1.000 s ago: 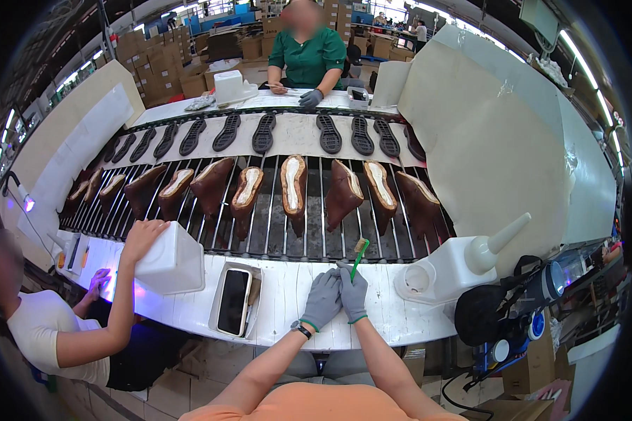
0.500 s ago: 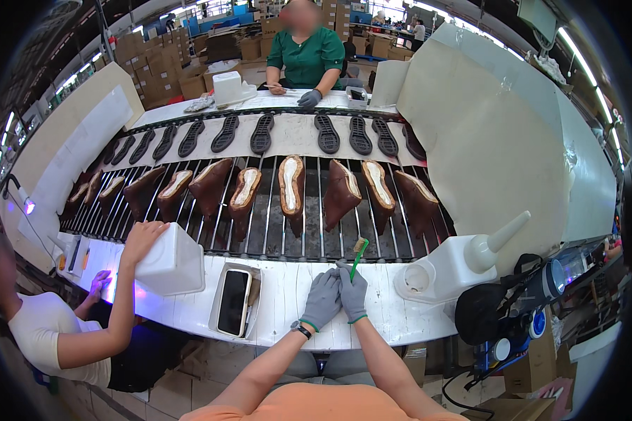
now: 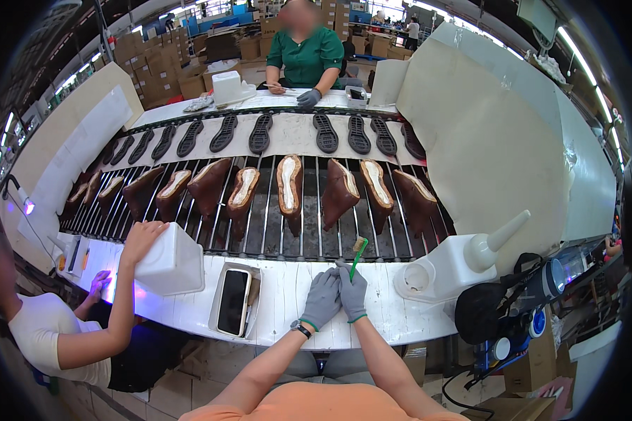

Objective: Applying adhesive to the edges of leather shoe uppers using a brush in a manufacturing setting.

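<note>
Fingers of the right hand (image 3: 353, 289), in a grey glove, are closed round the green handle of a small brush (image 3: 358, 255), whose bristled head points up and away toward the rack. Beside it and touching it, the left hand (image 3: 321, 298), gloved alike, rests on the white bench (image 3: 281, 302) with its fingers curled; whether it grips anything cannot be told. A phone (image 3: 232, 302) lies in a shallow tray to the left, and a white jug (image 3: 456, 263) with a spout stands to the right. Beyond the bench edge, brown shoe uppers (image 3: 289, 186) lie in a row on the barred conveyor (image 3: 274, 235), with black soles (image 3: 260, 133) farther back. A co-worker's hand (image 3: 144, 235) rests on a white container (image 3: 170, 263) at left.
</note>
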### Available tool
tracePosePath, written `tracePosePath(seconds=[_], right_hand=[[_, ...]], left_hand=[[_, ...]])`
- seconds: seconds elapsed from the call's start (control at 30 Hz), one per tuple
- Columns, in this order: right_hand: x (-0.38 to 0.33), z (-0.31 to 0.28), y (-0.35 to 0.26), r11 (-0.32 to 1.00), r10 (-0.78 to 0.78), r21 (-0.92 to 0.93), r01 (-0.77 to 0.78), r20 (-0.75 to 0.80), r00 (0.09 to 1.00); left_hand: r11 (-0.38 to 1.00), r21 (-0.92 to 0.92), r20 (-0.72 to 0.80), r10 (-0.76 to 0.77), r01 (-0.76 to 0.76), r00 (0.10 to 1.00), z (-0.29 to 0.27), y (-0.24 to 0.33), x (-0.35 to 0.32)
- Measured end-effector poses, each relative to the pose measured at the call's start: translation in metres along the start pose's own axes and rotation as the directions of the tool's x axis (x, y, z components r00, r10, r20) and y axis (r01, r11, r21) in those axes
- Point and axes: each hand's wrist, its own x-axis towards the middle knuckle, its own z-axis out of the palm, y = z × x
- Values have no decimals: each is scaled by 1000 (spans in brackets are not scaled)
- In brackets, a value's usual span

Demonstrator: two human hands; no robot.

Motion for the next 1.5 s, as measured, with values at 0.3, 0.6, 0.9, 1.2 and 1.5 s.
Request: tracePosePath(seconds=[0.3, 0.6, 0.9, 1.2, 1.5], right_hand=[[-1, 0, -8, 997, 74, 7, -74, 26, 997], [-6, 4, -25, 987, 15, 161, -28, 85, 996], [14, 2, -71, 949, 75, 302, -87, 53, 996], [93, 15, -54, 847, 183, 497, -188, 60, 981], [168, 45, -21, 542, 409, 768, -342, 115, 906]], left_hand=[[997, -71, -56, -32, 28, 998, -1, 1, 0], [1000, -17, -74, -10, 9, 997, -3, 8, -1], [768, -530, -194, -523, 360, 830, -18, -43, 52], [-46, -959, 235, -679, 279, 696, 12, -160, 233], [400, -516, 257, -771, 757, 583, 87, -253, 315]])
